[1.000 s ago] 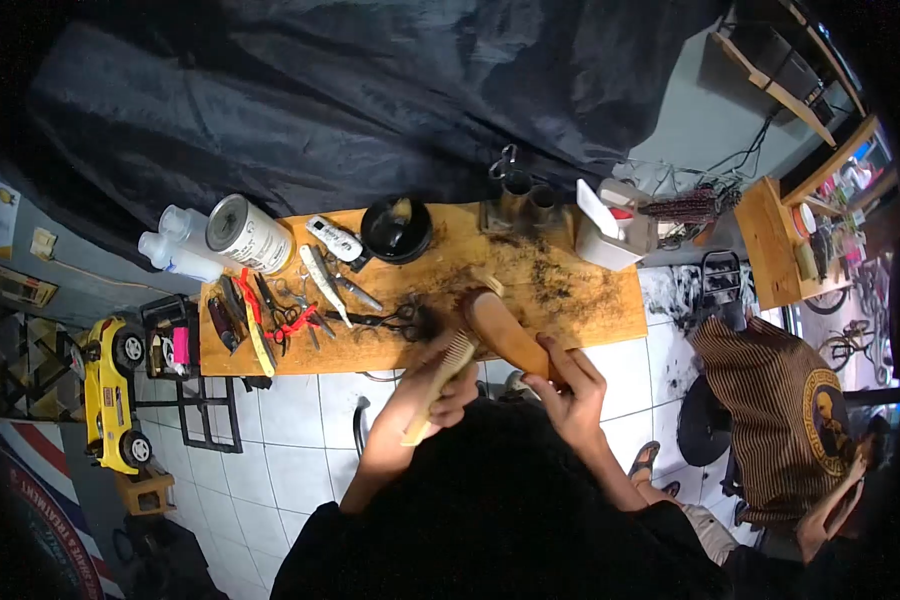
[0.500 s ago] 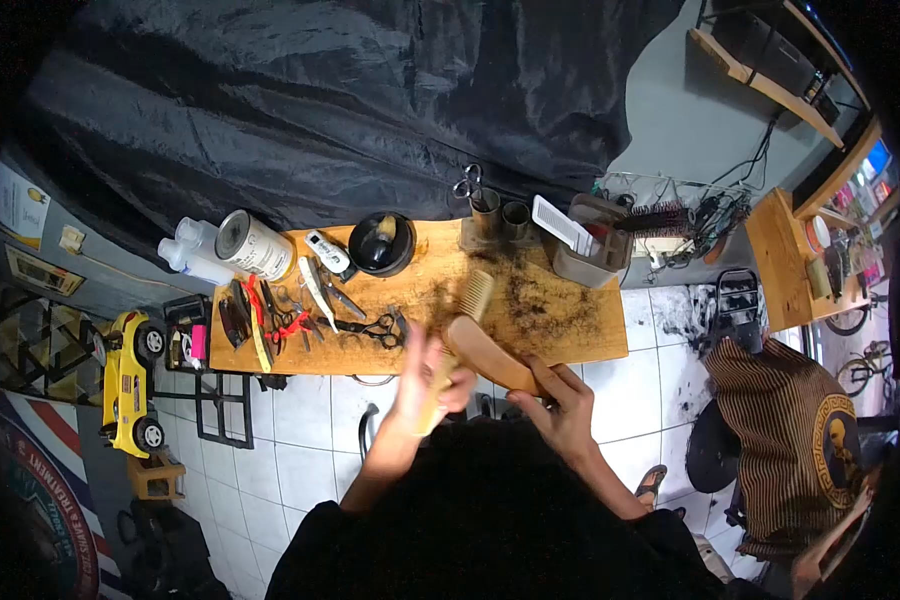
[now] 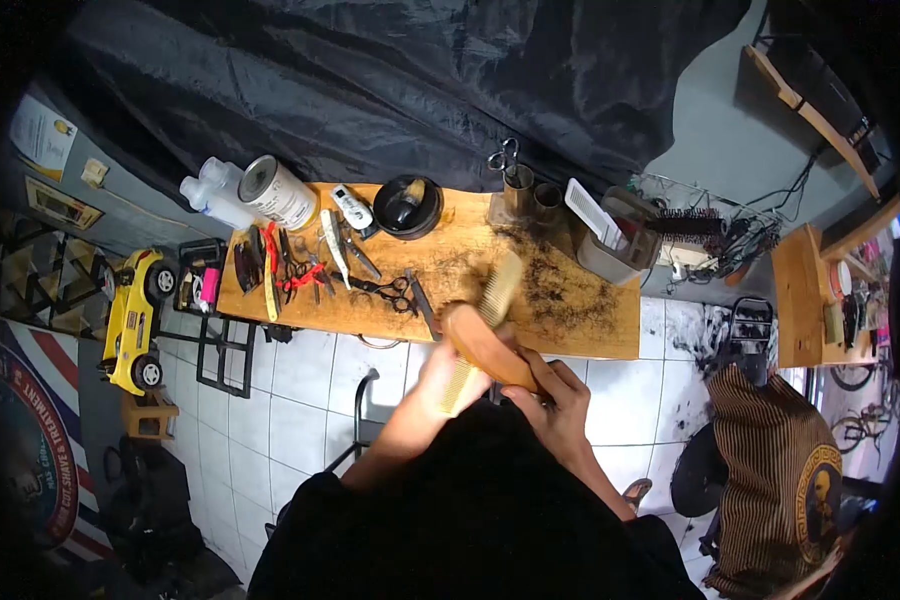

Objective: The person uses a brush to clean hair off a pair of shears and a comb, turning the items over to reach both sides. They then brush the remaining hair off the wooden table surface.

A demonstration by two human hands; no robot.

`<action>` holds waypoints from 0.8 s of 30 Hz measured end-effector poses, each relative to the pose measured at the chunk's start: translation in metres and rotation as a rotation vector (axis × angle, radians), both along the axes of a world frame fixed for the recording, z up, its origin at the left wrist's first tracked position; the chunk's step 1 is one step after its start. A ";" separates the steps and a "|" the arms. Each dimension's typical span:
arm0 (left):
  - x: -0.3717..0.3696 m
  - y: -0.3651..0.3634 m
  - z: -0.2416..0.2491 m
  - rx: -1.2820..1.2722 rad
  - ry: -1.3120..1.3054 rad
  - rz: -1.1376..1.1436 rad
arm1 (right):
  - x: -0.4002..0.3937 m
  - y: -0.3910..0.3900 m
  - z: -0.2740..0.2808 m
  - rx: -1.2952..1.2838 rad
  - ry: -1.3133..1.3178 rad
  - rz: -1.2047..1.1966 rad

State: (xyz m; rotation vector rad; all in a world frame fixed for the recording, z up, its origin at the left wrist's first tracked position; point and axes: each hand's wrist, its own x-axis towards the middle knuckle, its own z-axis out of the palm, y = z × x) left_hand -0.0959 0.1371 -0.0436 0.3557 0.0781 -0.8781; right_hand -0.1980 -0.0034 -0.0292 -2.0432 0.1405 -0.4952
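My left hand (image 3: 436,378) is closed around a long yellow comb (image 3: 503,284), whose upper end points up over the table and whose toothed lower end shows below the fingers. A wooden-backed brush (image 3: 490,350) is gripped at one end by my right hand (image 3: 562,402). The brush lies across the comb's middle and hides part of it and of the left fingers; its underside is out of sight. Both hands are just in front of the wooden table (image 3: 460,225). Scissors (image 3: 398,290) lie on the table beyond my left hand.
Dark hair clippings (image 3: 560,300) cover the table's right part. Razors, clips and a clipper (image 3: 351,207) lie left. Behind stand a bowl with a brush (image 3: 408,207), a can (image 3: 280,192), metal cups and a comb-filled container (image 3: 615,250). A striped cape (image 3: 770,480) hangs at right.
The brush now lies over the comb and covers more of it and of my left fingers. The comb has tilted further right. The whole view has shifted a little.
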 end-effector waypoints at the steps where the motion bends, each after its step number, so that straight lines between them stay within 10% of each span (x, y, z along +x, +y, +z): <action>1: -0.010 -0.010 -0.005 -0.012 -0.016 -0.008 | 0.004 0.004 -0.001 0.037 -0.048 -0.010; 24: 0.030 0.017 0.024 -0.208 0.049 0.060 | 0.017 0.017 0.021 0.006 0.096 0.098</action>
